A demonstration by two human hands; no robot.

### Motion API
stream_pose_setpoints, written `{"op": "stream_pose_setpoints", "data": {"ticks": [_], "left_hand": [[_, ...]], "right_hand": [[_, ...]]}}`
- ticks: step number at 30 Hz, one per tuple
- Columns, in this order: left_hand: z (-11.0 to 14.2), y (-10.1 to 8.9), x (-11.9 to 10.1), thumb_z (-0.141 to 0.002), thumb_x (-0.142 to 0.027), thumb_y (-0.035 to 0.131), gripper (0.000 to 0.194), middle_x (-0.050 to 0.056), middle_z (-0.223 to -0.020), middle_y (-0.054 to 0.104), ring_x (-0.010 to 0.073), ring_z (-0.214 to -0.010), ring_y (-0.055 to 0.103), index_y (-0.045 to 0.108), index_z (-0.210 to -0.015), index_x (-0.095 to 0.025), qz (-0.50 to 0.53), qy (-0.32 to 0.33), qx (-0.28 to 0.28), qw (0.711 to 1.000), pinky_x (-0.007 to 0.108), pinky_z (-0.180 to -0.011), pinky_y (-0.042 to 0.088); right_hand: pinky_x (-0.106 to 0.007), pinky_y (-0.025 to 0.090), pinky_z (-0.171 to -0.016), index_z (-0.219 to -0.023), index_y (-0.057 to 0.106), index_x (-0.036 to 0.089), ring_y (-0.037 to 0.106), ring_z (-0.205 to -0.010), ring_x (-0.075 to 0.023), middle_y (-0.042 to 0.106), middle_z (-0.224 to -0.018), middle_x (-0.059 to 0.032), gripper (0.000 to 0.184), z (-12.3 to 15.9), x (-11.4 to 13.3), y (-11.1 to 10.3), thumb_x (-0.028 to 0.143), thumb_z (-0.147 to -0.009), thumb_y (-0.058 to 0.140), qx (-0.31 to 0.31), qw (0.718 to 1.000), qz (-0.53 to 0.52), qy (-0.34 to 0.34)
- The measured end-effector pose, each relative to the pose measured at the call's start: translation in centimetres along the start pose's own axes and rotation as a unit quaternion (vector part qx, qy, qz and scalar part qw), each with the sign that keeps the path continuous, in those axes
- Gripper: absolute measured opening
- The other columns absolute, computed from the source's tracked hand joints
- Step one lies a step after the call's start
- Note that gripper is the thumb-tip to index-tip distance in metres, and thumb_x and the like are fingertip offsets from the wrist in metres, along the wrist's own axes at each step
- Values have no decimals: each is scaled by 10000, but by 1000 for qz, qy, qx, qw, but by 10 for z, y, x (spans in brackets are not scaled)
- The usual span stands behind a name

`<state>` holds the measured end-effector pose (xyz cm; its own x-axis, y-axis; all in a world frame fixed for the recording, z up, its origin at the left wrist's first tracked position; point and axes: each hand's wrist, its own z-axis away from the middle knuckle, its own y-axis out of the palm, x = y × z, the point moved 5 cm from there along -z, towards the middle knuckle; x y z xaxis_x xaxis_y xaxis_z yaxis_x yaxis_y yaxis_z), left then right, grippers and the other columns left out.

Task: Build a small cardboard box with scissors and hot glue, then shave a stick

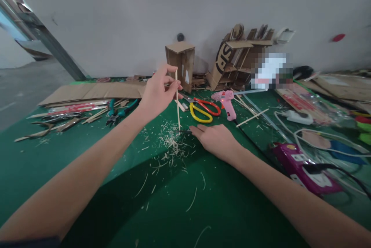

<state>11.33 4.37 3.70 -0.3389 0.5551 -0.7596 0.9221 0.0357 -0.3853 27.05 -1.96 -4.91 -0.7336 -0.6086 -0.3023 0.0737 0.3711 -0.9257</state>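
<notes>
My left hand (158,92) pinches a thin wooden stick (177,103) near its top and holds it upright, its lower end on the green mat (87,151). My right hand (214,139) lies low on the mat beside the stick's foot, fingers pointing left, closed on a small dark blade (185,132) I cannot make out well. A heap of pale wood shavings (171,143) is spread round the stick's base.
Red and yellow scissors (203,109) and a pink glue gun (227,103) lie just beyond. Pliers (118,110), sticks and flat cardboard (95,90) are at the left. Cardboard models (181,64) stand by the wall. A purple power strip (304,166) with cables is at the right.
</notes>
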Motion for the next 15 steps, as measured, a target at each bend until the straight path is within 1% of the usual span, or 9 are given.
{"op": "stream_pose_setpoints", "data": {"ticks": [2,4,6,8,11,13,15], "left_hand": [[0,0,-1,-893,-204,543,304,11,-813,658,122,-591,677,456,-1184,-230,-3,3,0,1000,244,-560,571],[1,0,-2,-896,-208,537,302,15,-829,667,117,-595,679,456,-1187,-230,-6,5,4,1000,229,-555,565],[1,1,-2,-898,-207,533,300,19,-841,673,116,-599,681,455,-1187,-228,-7,2,7,1000,222,-549,560],[0,0,-1,-896,-199,535,298,17,-834,673,115,-591,679,455,-1182,-226,-6,-3,3,1000,222,-544,559],[-1,-1,0,-890,-178,539,297,10,-811,666,113,-565,672,452,-1171,-219,-1,-12,-8,1000,232,-546,562],[-1,0,1,-890,-172,535,289,11,-808,664,114,-567,671,453,-1164,-215,0,-9,-8,1000,236,-554,566],[0,0,0,-897,-180,526,271,14,-811,664,115,-579,673,459,-1157,-219,-3,1,-4,1000,233,-557,565]], "right_hand": [[-307,165,-476,-1276,565,145,559,-595,-130,703,-937,-83,450,1,0,-1,68,-857,420,-9,1000,9,-3],[-303,166,-483,-1335,515,152,559,-598,-130,699,-953,-91,479,0,-5,-4,86,-871,416,-37,999,16,33],[-300,163,-483,-1343,508,160,549,-580,-125,698,-955,-86,478,-2,-9,-5,101,-879,414,-51,997,14,62],[-300,162,-481,-1282,558,159,545,-577,-123,699,-926,-75,439,-3,-7,-4,94,-871,418,-35,998,3,52],[-304,163,-485,-1192,609,155,550,-601,-129,695,-859,-63,390,-1,-2,-2,74,-859,421,-10,1000,-9,11],[-305,159,-486,-1254,571,156,548,-604,-129,696,-879,-67,427,-1,-3,-3,79,-863,420,-20,1000,-9,14],[-303,152,-483,-1345,500,160,537,-585,-122,694,-920,-77,485,-1,-7,-5,94,-873,410,-37,998,-2,43]]}}
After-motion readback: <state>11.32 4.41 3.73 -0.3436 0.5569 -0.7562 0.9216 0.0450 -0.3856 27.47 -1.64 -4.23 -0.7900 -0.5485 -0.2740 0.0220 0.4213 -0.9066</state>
